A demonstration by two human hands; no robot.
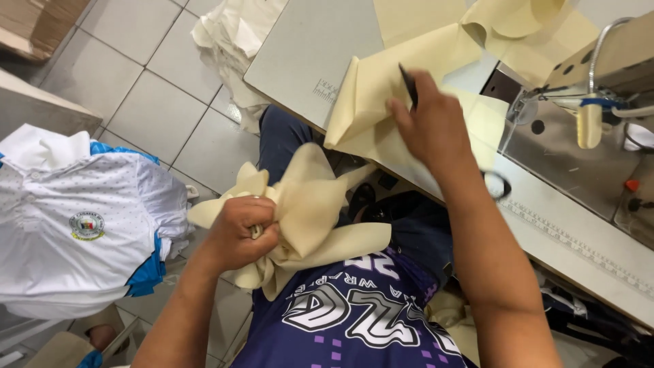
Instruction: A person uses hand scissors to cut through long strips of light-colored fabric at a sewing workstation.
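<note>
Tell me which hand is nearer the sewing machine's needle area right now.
Right. The right hand rests on the folded cream fabric on the table, just left of the needle area. The left hand is far lower-left, over the lap, gripping a bunch of cream pieces.

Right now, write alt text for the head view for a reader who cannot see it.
Seen from above, a person at a sewing table presses the right hand, holding a thin dark tool, onto folded cream fabric pieces, while the left hand grips a bunch of cream fabric over the lap. A white and blue polo shirt lies at the left.
</note>
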